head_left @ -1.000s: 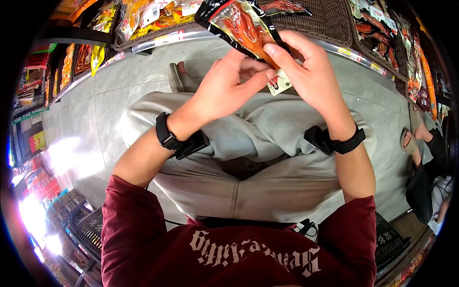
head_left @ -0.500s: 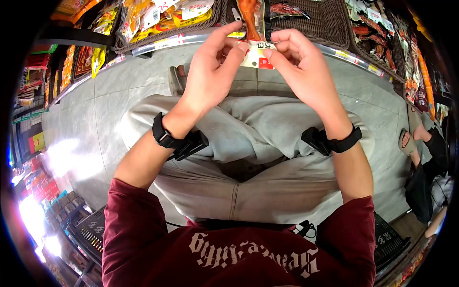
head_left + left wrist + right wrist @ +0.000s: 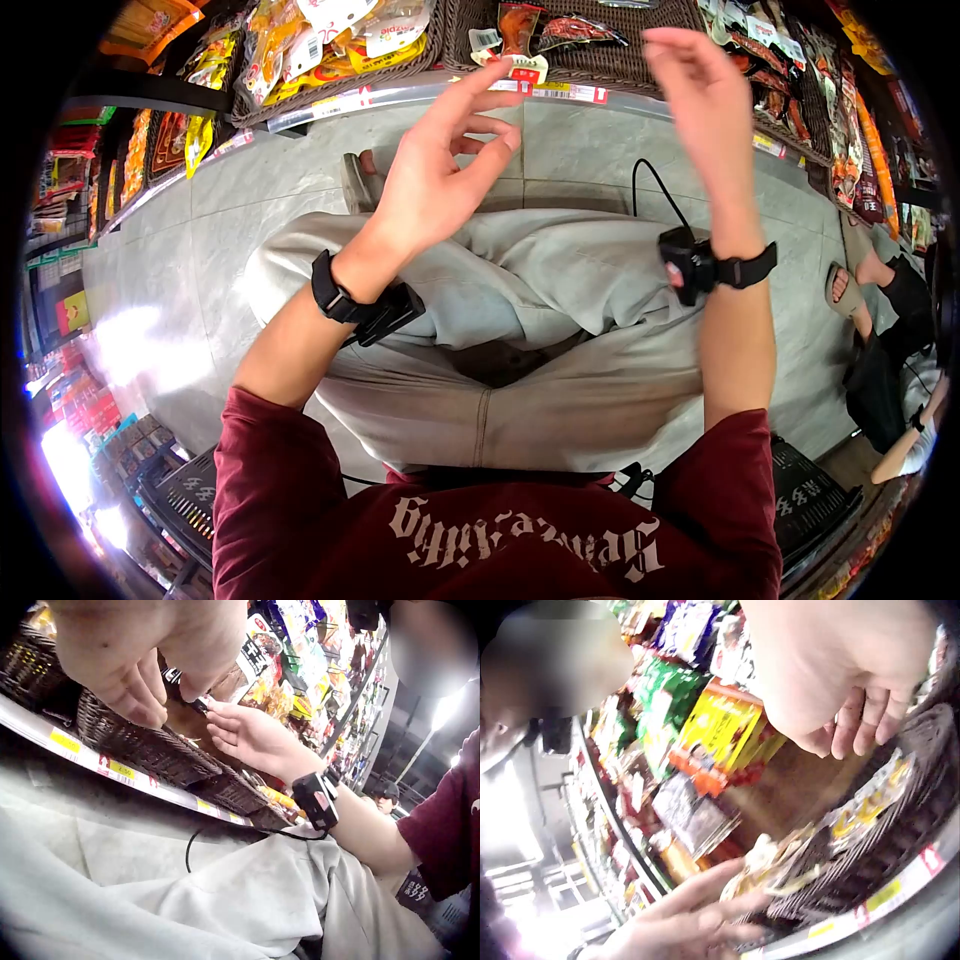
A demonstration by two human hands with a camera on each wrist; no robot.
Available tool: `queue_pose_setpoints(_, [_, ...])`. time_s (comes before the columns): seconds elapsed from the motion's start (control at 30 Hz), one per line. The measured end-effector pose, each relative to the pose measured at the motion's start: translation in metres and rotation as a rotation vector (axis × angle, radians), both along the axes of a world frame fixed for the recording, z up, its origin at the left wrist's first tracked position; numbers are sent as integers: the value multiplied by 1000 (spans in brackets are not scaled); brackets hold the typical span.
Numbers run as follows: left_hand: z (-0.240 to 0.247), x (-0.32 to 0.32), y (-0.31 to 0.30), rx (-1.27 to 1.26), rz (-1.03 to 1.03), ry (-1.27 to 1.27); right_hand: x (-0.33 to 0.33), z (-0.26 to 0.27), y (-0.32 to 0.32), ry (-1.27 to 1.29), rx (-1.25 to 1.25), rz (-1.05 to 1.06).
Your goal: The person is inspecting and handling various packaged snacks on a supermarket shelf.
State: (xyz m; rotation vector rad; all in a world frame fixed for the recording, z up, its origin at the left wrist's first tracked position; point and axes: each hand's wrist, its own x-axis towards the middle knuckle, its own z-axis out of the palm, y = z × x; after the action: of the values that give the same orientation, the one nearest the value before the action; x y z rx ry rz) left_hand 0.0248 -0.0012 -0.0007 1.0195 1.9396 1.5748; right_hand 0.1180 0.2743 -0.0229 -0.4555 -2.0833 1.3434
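In the head view a packaged meat leg (image 3: 517, 30) in a dark-edged clear pouch lies in a brown wicker basket (image 3: 640, 50), its pale lower label by the front rim. My left hand (image 3: 430, 185) holds nothing; its relaxed fingers point at the basket, the index fingertip right at the label in this view. Over the basket's right side is my right hand (image 3: 710, 115), empty, with fingers extended and slightly blurred. A second dark meat packet (image 3: 580, 32) lies to the right of the first. In the left wrist view both the left hand (image 3: 150, 645) and right hand (image 3: 251, 739) hover by the baskets.
A left basket (image 3: 385, 70) holds yellow and white snack packs, and another on the right holds red packets (image 3: 775, 55). Price tags line the shelf edge (image 3: 570, 92). A black cable (image 3: 655, 175) loops by the right wrist. Another person's sandalled foot (image 3: 845, 288) is at right.
The packaged meat leg, earlier held in both hands and turned over, now lies in the basket. The right hand has let go and moved right; the left has drawn slightly back.
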Motion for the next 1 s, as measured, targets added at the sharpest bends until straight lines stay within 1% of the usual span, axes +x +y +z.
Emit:
queue_pose_setpoints(0.03, [1,1,-1,-24,-1,-17,2,-3,22,-43,70,-72])
queue_pose_setpoints(0.1, [0,3,-2,-45,-17,-6,5,3,52,-36,189,-196])
queue_pose_setpoints(0.13, [-1,3,-2,-64,-32,8,7,-10,79,-68,280,-261])
queue_pose_setpoints(0.17, [-2,3,-2,-59,-30,9,14,-14,94,-65,285,-259])
queue_pose_setpoints(0.23, [-6,4,-3,-59,-63,10,22,-20,113,-440,450,-392])
queue_pose_setpoints(0.27, [-7,5,-3,-52,-59,22,23,-23,120,-440,454,-388])
queue_pose_setpoints(0.33, [-6,5,-2,-66,-62,24,25,-27,127,-738,435,-398])
queue_pose_setpoints(0.37, [-5,5,-2,-82,-70,29,24,-28,131,-741,438,-397])
queue_pose_setpoints(0.43, [-5,6,-1,-84,-73,36,20,-30,139,-711,404,-353])
queue_pose_setpoints(0.57, [-7,6,-2,-105,-81,51,22,-34,137,-617,423,-363])
queue_pose_setpoints(0.63, [-7,6,-1,-101,-81,56,26,-14,122,-643,255,-395])
queue_pose_setpoints(0.67, [-7,6,-1,-100,-81,60,27,-21,127,-641,257,-395])
queue_pose_setpoints(0.73, [-7,7,-1,-99,-79,56,26,-37,138,-395,223,-389])
queue_pose_setpoints(0.77, [-7,7,-1,-101,-77,51,26,-38,141,-391,225,-389])
queue_pose_setpoints(0.83, [-9,6,-2,-97,-75,52,22,-30,127,-169,123,-400])
queue_pose_setpoints(0.9, [-10,6,-2,-92,-71,55,24,-17,116,-113,133,-431])
queue_pose_setpoints(0.97, [-12,6,-3,-95,-75,40,28,-6,106,116,-146,-417])
queue_pose_setpoints(1.0, [-12,6,-3,-97,-72,40,30,3,95,197,-239,-391])
